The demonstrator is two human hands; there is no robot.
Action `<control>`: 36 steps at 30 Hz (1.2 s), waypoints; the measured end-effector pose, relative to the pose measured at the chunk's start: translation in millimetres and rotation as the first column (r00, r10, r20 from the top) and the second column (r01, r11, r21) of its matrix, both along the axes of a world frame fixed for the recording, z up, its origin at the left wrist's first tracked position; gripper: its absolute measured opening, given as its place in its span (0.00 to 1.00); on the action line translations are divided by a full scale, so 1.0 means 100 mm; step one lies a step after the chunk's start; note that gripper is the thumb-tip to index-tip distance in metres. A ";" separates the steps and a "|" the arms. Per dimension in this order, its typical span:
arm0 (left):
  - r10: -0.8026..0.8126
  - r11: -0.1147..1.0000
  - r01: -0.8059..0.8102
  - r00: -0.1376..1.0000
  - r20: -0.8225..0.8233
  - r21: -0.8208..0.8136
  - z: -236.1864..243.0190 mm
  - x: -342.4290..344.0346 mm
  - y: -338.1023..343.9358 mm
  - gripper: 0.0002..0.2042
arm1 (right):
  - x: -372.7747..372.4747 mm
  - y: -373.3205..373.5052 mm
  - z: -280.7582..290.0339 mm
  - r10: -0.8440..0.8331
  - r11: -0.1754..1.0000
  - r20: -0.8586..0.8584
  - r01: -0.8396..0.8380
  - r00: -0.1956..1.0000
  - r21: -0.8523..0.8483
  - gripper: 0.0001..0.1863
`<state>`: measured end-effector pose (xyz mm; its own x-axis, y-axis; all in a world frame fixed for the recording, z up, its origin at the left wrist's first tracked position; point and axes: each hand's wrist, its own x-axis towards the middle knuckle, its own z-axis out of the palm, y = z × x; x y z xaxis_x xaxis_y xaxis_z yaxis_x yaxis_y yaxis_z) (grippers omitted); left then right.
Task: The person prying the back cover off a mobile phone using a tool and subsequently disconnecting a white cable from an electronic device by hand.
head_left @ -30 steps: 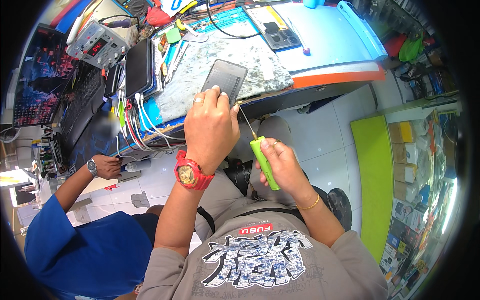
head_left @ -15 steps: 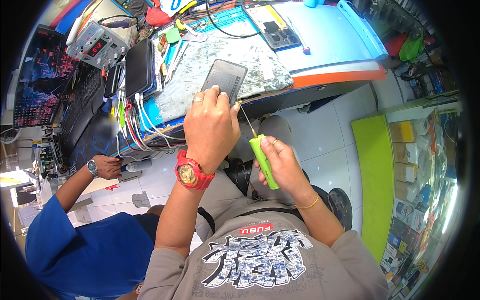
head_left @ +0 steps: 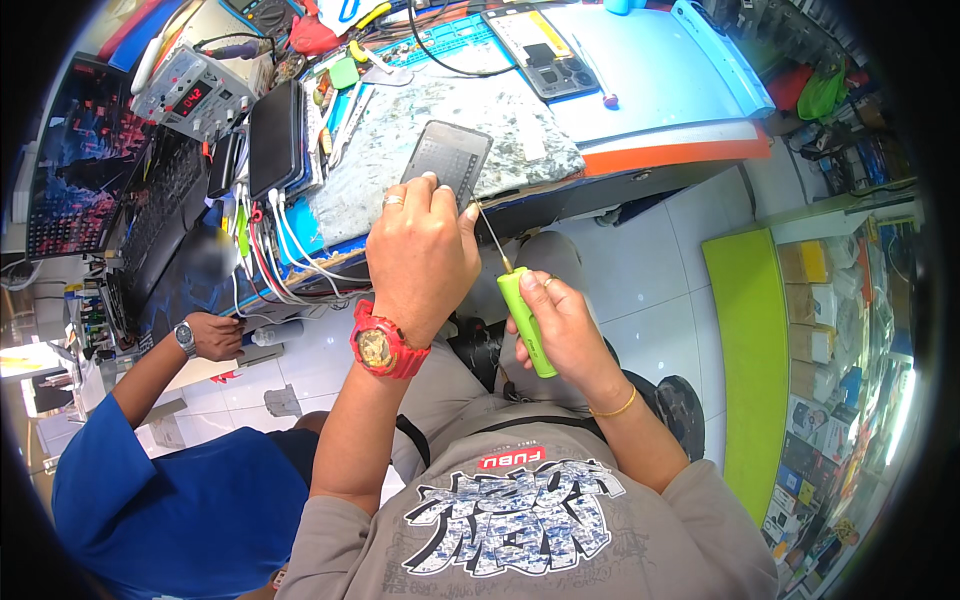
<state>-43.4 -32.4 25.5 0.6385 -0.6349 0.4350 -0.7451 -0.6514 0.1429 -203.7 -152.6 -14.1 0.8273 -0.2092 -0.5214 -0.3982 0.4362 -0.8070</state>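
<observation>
Centre: left hand (head_left: 425, 245) over lower end of flat grey plate (head_left: 450, 152), underside of grip hidden; stained mat (head_left: 390, 135) around it. Right of centre: right hand (head_left: 560, 325) wrapped round green-handled tool (head_left: 524, 315), thin tip near plate's lower right corner. Upper left: power supply (head_left: 190, 100), dark phone (head_left: 275, 138), white cables (head_left: 285, 255). Top centre: opened phone (head_left: 555, 80). Lower left: co-worker, blue shirt (head_left: 190, 500).

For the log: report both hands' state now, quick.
Left hand: on the gray perforated plate; grip unclear.
Right hand: closed around the green tool handle.
</observation>
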 end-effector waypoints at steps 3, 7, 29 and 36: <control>-0.003 1.000 0.003 1.000 0.006 -0.014 -0.01 0.00 -0.01 0.12 | 0.00 -0.01 -0.01 0.001 1.000 0.005 -0.001 1.000 -0.001 0.29; -0.002 1.000 0.002 1.000 0.002 -0.013 0.00 0.01 -0.01 0.12 | 0.02 0.00 0.02 -0.007 1.000 0.006 0.007 1.000 -0.003 0.29; 0.015 1.000 -0.015 1.000 0.003 -0.020 0.03 0.04 -0.05 0.12 | 0.06 -0.02 0.01 -0.022 0.999 0.010 0.022 1.000 0.035 0.28; 0.014 1.000 -0.013 0.998 0.066 -0.017 0.00 0.06 -0.06 0.13 | 0.08 -0.03 -0.02 -0.030 0.999 0.019 0.029 0.999 0.034 0.28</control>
<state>-37.8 -38.7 26.0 0.6162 -0.6191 0.4869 -0.7446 -0.6593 0.1041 -195.3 -155.4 -15.7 0.8310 -0.2163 -0.5125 -0.3692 0.4748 -0.7989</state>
